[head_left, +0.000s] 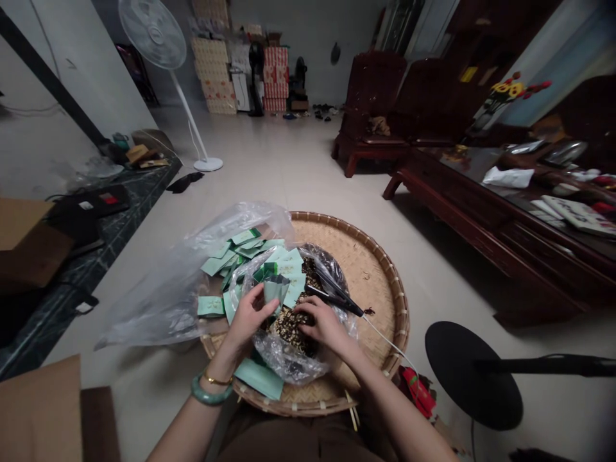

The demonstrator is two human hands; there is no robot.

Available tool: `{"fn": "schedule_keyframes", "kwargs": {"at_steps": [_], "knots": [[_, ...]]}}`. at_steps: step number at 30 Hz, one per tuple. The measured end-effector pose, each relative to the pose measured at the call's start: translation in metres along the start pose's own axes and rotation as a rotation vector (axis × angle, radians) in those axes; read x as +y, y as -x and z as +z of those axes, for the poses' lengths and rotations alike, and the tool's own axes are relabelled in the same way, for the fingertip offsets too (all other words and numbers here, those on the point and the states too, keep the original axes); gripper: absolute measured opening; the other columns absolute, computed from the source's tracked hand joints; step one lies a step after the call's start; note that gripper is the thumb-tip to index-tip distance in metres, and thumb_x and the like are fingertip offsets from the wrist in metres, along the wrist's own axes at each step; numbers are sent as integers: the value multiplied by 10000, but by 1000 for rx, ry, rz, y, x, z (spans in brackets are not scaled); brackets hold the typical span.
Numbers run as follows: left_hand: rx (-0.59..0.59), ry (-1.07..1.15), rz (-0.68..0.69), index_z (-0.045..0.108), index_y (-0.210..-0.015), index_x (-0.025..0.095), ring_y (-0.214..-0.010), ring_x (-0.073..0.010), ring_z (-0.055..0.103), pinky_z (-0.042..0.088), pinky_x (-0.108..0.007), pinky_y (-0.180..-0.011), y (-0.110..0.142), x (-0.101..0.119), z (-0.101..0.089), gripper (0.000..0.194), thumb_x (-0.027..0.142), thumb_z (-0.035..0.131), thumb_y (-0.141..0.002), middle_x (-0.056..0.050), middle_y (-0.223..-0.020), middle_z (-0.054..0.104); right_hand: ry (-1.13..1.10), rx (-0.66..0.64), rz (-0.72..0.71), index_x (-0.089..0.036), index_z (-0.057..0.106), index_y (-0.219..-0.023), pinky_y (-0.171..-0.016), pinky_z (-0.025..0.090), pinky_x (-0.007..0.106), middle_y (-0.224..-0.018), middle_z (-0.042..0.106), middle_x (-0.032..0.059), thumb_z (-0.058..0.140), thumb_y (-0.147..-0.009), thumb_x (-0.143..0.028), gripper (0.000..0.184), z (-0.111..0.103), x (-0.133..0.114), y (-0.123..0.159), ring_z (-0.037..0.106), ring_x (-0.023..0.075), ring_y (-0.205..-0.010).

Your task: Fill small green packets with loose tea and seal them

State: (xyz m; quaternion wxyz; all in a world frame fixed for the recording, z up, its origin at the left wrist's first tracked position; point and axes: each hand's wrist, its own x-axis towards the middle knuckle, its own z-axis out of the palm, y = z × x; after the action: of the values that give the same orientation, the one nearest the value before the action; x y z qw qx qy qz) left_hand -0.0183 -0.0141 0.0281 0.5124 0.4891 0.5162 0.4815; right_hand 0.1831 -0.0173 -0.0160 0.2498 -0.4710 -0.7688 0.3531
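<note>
My left hand point(249, 317) holds an opened light-green pouch point(276, 290) upright, its silvery mouth facing up. My right hand point(323, 323) dips curled fingers into a dark and pale dried mix point(287, 326), which lies in a clear plastic bag point(293, 364). How much the fingers grip is partly hidden. Several flat green pouches point(290, 264) rest on the bag's far side, and more green pouches point(219, 263) are heaped to the left. Just beyond my right hand lies a black hair straightener point(337, 299), its arms apart and a white cord trailing right.
Everything sits on a round woven bamboo tray point(373, 269). A large clear plastic bag point(168, 301) spills over its left edge. A black round stand base point(474, 374) is on the right, a wooden table point(452, 199) beyond. A cardboard box point(43, 410) stands lower left, a white fan point(185, 102) farther off.
</note>
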Motion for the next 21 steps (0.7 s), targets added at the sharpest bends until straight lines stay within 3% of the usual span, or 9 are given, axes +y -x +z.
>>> {"fn": "schedule_keyframes", "kwargs": {"at_steps": [3,5,8,11,15,21], "knots": [[41,-14,11,629,-999,130,-936,-264,639,505,-363,-838,3,-1,1,477,446,723,-653,-83,-998,698,-331,129,107,-216,661,-990,-918,477,410,-1026,638,42,715,-697,-186,299,-1,6,0,593,215,-989],[52,-18,34,630,-1010,137,-923,-259,642,515,-351,-819,3,-3,1,472,452,711,-668,-74,-1000,697,-624,172,260,-221,647,-976,-796,540,398,-976,645,24,734,-688,-259,302,-1,5,1,613,203,-889],[28,-22,63,637,-1004,147,-886,-247,652,531,-340,-789,1,-8,1,455,452,702,-674,-64,-981,700,-1117,188,469,-218,630,-957,-665,569,331,-922,641,0,754,-675,-302,320,1,2,1,618,160,-777],[-12,-55,79,629,-1026,137,-883,-244,661,536,-358,-808,-1,-19,2,464,424,707,-670,-85,-1000,699,-1496,142,563,-189,631,-929,-723,565,322,-892,675,16,730,-705,-326,281,0,0,1,642,157,-797],[-15,-155,117,580,-1155,112,-986,-255,648,502,-399,-908,-2,-39,2,573,370,712,-661,-139,-1131,665,-1689,72,599,-174,613,-900,-802,541,454,-856,705,71,573,-803,-477,320,-3,0,2,661,239,-908],[-44,-341,252,592,-1174,138,-1067,-253,618,458,-427,-978,1,-52,2,512,301,676,-696,-136,-1196,641,-1729,218,582,-174,609,-888,-878,505,506,-860,719,93,440,-865,-424,303,-6,-1,5,650,261,-991]]}}
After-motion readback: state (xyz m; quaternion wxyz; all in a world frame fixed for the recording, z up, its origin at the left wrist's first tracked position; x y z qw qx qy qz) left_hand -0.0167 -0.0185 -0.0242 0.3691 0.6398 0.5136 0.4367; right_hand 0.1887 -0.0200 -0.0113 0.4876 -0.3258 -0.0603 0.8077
